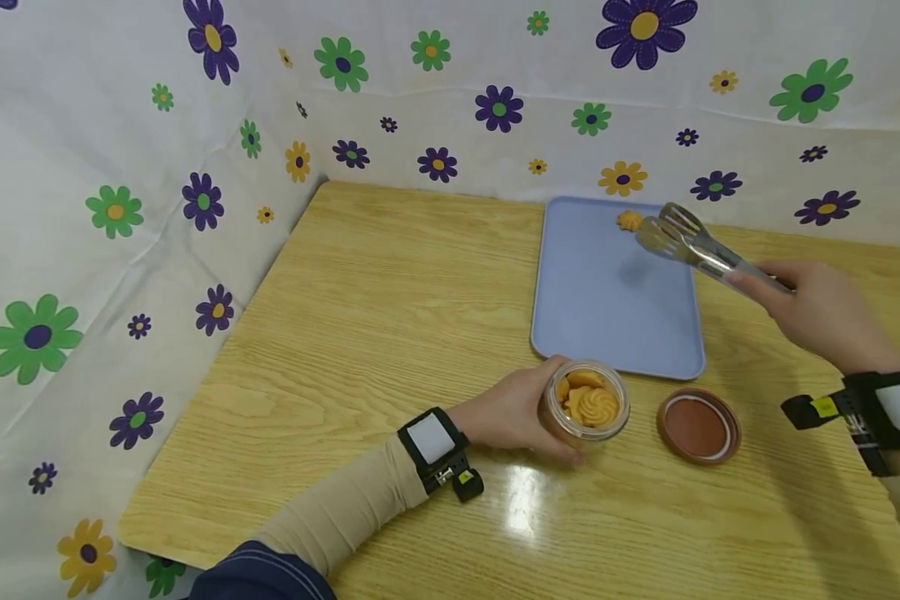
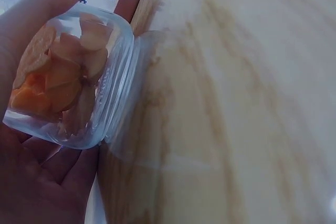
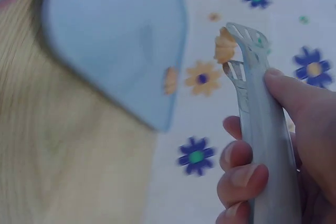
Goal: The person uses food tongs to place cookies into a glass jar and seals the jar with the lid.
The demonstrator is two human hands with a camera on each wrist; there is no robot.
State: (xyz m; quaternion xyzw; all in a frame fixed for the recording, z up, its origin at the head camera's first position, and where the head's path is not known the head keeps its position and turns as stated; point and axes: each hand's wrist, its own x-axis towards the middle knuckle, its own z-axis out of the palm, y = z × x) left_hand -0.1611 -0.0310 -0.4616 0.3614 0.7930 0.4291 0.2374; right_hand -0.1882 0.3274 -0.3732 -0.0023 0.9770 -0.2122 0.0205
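Observation:
My left hand grips a clear glass jar, upright on the table, from its left side. Ridged golden butter cookies fill it. My right hand holds metal tongs above the right side of a light blue tray. In the right wrist view, a cookie is pinched between the tongs' slotted tips; the head view does not show it clearly. Another cookie lies on the tray near its far edge.
A reddish-brown round lid lies inside up on the wooden table, right of the jar and in front of the tray. A white cloth with printed flowers hangs behind the table and along its left side.

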